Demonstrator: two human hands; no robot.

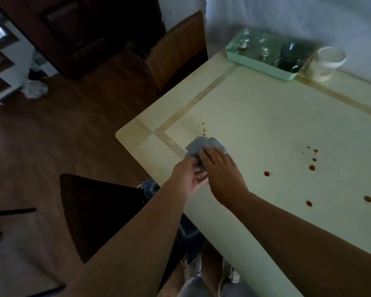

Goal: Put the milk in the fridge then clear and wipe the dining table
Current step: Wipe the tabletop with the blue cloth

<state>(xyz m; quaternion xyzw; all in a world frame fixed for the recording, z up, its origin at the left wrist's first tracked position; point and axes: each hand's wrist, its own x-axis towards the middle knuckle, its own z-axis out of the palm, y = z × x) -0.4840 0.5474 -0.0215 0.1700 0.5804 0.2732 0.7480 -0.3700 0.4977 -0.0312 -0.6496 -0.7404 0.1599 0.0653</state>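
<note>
Fingers first: the right hand (220, 168) is lying flat, fingers stretched out and pressing down on top of the grey cloth (204, 145), while the left hand (189, 175) is pinching the cloth's near edge between thumb and fingertips, bunching it up. So both hands are gripping the same crumpled rag, right at the near-left corner of the dining table (266, 116). The cloth is sitting under and just ahead of the fingertips, touching the tabletop. Just beyond it, a small trail of red spots (203, 127) is waiting, and a wider scatter of red drops (312, 167) is lying well off to the right. By my reading, wiping is the step in hand; doing it well is looking like folding the rag into a flat pad, pressing evenly, and sweeping the nearest spots first. Far corner: a green tray (259, 63) and a white cup (327, 63) are standing uncleared
</note>
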